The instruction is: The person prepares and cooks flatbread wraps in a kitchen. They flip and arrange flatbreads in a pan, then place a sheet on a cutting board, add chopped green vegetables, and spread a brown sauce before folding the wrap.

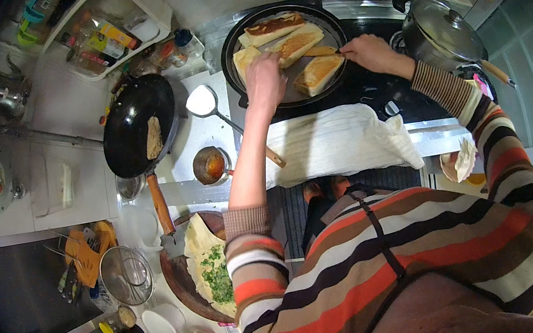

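Several browned, folded flatbreads (301, 43) lie in a round black pan (286, 96) on the black cooktop (376, 93). My left hand (265, 81) reaches over the pan's left half, fingertips down at the edge of the middle flatbread; whether they pinch it is hidden. In my right hand (372, 52), at the pan's right rim, is a wooden spatula (320, 51). Its blade lies between the middle flatbread and the lower right one (319, 76). Another, darker on top (275, 28), sits at the back, and a paler one (245, 60) is partly covered by my left hand.
A lidded pot (444, 36) stands right of the pan. To the left are a wok (130, 121), a metal turner (201, 101) and a small ladle (210, 165). White cloth (337, 143) drapes the front edge. Dough with chopped greens (215, 272) lies on a round board (179, 278).
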Motion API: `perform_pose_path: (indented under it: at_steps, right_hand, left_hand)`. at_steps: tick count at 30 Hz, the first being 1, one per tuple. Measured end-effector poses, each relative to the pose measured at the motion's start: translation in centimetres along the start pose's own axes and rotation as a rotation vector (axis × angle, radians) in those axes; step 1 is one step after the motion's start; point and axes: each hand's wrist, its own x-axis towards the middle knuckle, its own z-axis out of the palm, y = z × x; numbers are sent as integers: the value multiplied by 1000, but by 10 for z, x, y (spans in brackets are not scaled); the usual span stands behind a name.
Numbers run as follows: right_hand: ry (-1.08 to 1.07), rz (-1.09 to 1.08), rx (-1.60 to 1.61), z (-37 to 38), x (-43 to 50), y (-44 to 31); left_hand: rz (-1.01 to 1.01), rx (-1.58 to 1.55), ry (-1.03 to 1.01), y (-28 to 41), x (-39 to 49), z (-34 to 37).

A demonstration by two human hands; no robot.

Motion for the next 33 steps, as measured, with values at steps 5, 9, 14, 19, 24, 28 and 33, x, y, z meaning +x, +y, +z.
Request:
perform_pose_path:
  at_steps: [5, 9, 14, 19, 24, 28, 33]
  right_hand:
    - [181, 131, 399, 44, -18, 5]
    - [236, 179, 585, 40, -18, 10]
    - [284, 55, 506, 8, 8, 10]
    - [262, 112, 473, -1, 28, 9]
    - [386, 58, 678, 6, 22, 24]
    - [418, 342, 436, 7, 25, 51]
    - [325, 51, 118, 8, 41, 76]
  left_hand:
    - [-2, 283, -247, -18, 50, 62]
    - [43, 337, -249, -25, 55, 74]
    - [-44, 459, -101, -40, 76, 68]
    - [-126, 427, -121, -59, 89, 65]
    - [-144, 356, -96, -68, 94, 70]
    - [-113, 351, -146, -70, 92, 73]
    - [-119, 286, -174, -72, 93, 69]
